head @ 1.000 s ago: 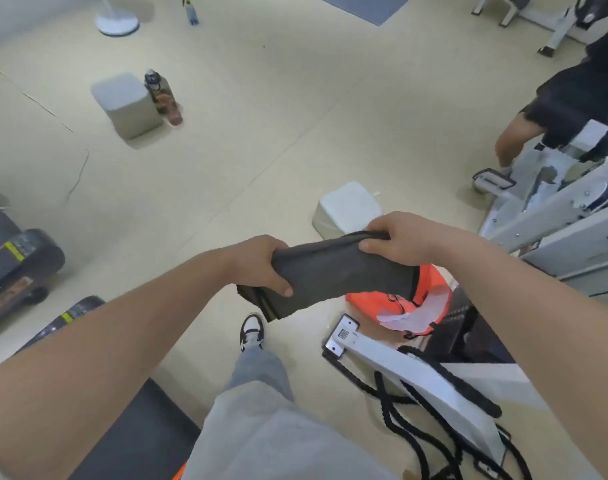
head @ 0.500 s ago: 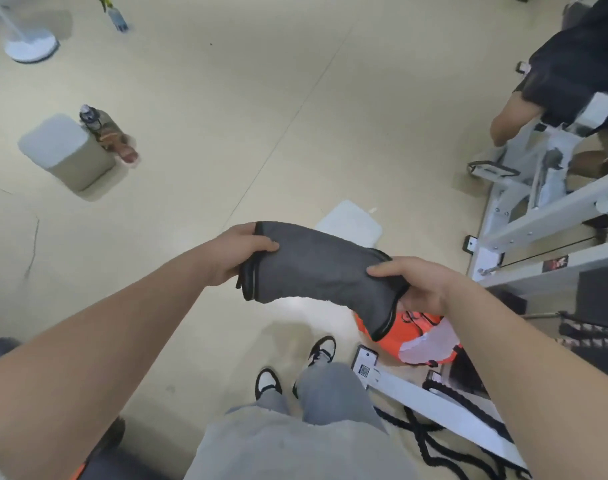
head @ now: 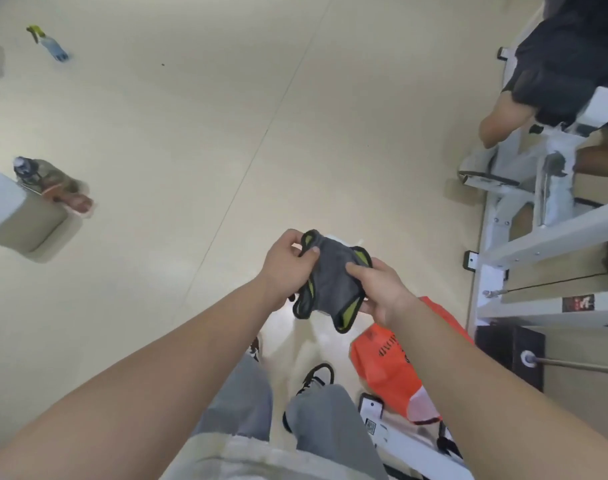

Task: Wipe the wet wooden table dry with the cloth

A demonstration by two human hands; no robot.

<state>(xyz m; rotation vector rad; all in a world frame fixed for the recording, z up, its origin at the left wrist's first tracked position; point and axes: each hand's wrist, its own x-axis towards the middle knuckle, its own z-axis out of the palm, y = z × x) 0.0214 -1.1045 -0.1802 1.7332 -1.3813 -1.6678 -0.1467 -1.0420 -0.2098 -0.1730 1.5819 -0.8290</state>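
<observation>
Head view, sole entry.
- Cloth: grey, green-backed, bunched at frame centre, held above the floor.
- Left grip: clenched round the cloth's left edge.
- Right grip: pinching its right side.
- Desk: not in view.
- Step: likely readying the cloth; wiping not begun.
- Next: reach the desk, press the cloth flat.

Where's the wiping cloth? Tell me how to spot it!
Start at the big pale floor and follow the person's bare arms to where the left hand and right hand meet. The cloth is bunched between them. It is dark grey with yellow-green at its black edges, unlike the orange bag.
</observation>
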